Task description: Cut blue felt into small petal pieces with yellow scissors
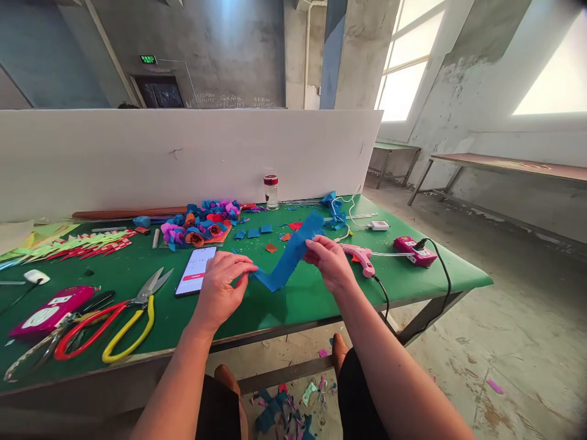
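Note:
A strip of blue crepe paper [288,260] hangs bent between my two hands, above the green table. My left hand [225,278] pinches its lower left end between thumb and fingers. Further up, my right hand [331,261] grips the strip near its right edge, with the upper end standing free above the fingers. Just behind my left hand lies a phone [196,269] with its screen lit. A pink glue gun [360,258] rests right of my right hand. Small blue paper squares [254,233] lie beyond the strip.
Large scissors [132,308] with red and yellow handles lie open at left, by a magenta power strip [55,311]. Paper flowers [202,223] are heaped behind the phone. A red-lidded jar [271,192] stands near the white board [192,159]. Another magenta socket [415,252] trails a black cord.

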`<state>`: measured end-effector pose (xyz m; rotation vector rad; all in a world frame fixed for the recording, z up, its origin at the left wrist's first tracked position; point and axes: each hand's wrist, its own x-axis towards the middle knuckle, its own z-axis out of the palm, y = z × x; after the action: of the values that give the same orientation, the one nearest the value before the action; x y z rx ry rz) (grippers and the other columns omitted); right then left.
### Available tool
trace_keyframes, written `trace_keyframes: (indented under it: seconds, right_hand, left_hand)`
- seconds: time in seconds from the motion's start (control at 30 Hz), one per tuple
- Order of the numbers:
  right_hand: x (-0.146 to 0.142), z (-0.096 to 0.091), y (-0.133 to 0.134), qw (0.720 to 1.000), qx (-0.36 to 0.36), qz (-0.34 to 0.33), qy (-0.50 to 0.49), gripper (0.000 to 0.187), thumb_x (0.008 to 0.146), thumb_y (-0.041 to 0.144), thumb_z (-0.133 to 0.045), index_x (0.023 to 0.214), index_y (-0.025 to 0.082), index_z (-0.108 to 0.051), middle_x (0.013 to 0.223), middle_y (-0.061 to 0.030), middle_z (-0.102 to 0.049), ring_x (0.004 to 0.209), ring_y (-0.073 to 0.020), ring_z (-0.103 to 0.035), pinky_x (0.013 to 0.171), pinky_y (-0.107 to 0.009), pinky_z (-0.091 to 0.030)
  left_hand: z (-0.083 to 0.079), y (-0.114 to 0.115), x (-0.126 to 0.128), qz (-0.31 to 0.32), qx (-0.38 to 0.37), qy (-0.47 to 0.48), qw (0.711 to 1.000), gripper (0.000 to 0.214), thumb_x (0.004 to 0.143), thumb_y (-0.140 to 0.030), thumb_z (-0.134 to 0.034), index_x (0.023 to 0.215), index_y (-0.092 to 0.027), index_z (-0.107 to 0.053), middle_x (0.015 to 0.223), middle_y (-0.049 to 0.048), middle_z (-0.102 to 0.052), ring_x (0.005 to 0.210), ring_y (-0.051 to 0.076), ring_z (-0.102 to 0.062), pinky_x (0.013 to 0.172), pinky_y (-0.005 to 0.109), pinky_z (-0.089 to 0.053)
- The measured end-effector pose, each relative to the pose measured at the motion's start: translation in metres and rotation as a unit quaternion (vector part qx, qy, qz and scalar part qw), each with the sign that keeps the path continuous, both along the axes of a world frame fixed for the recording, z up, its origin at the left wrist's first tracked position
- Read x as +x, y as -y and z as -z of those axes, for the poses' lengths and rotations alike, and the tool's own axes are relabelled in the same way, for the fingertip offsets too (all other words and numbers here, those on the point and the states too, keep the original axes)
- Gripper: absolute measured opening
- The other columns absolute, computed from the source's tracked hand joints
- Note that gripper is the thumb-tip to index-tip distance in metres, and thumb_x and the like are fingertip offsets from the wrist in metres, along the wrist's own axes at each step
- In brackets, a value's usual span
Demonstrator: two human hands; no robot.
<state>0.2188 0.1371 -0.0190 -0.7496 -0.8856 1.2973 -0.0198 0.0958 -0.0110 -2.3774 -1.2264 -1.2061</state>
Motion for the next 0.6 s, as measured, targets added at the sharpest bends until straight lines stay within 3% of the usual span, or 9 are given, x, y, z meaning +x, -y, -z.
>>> trace_keyframes:
  seconds: [0.1, 0.2, 0.4, 0.5, 0.6]
  right_hand:
    - [-0.019, -0.006, 0.011, 0.996, 0.039, -0.056, 0.051, 0.035, 0.062, 0.043, -0.081, 0.065, 0.020, -0.055, 0.064, 0.0042, -0.058, 0.062, -0.0103, -0.055, 0.067, -0.024, -0.050]
    - [-0.031, -0.012, 0.019, 0.991, 0.055, -0.103, 0.071, 0.036, 0.066, 0.045, -0.079, 0.065, 0.020, -0.054, 0.061, 0.0056, -0.054, 0.058, -0.0089, -0.050, 0.061, -0.022, -0.043]
    - [-0.036, -0.021, 0.027, 0.981, 0.094, -0.132, 0.105, 0.034, 0.066, 0.047, -0.079, 0.068, 0.019, -0.060, 0.061, 0.0053, -0.056, 0.058, -0.0092, -0.051, 0.059, -0.023, -0.041]
    - [-0.034, -0.025, 0.031, 0.975, 0.104, -0.155, 0.119, 0.034, 0.066, 0.049, -0.081, 0.073, 0.019, -0.066, 0.067, 0.0032, -0.063, 0.061, -0.0104, -0.057, 0.062, -0.024, -0.045]
    - [-0.029, -0.026, 0.028, 0.976, 0.114, -0.168, 0.079, 0.036, 0.074, 0.055, -0.075, 0.088, 0.021, -0.072, 0.084, -0.0013, -0.071, 0.076, -0.0153, -0.067, 0.078, -0.030, -0.052]
  left_hand:
    - [-0.005, 0.000, 0.011, -0.018, 0.009, -0.022, 1.000, 0.021, 0.089, -0.015, -0.056, 0.088, -0.026, -0.073, 0.092, 0.0019, -0.074, 0.100, 0.024, -0.059, 0.093, 0.043, -0.039]
    - [-0.007, -0.002, 0.018, -0.011, -0.003, -0.015, 1.000, 0.016, 0.089, -0.018, -0.058, 0.087, -0.025, -0.072, 0.087, 0.0021, -0.074, 0.105, 0.025, -0.058, 0.096, 0.043, -0.038]
    - [-0.003, -0.003, 0.022, 0.016, -0.158, 0.066, 0.985, 0.010, 0.083, -0.024, -0.061, 0.088, -0.022, -0.069, 0.094, 0.0034, -0.074, 0.092, 0.022, -0.064, 0.085, 0.035, -0.046]
    - [0.000, -0.001, 0.024, 0.063, -0.269, 0.173, 0.945, 0.019, 0.079, -0.029, -0.066, 0.096, -0.022, -0.069, 0.093, 0.0029, -0.075, 0.091, 0.022, -0.067, 0.085, 0.033, -0.050]
    - [0.005, -0.003, 0.027, 0.117, -0.339, 0.341, 0.869, 0.033, 0.068, -0.031, -0.078, 0.098, -0.020, -0.070, 0.089, 0.0032, -0.076, 0.090, 0.022, -0.069, 0.086, 0.033, -0.052]
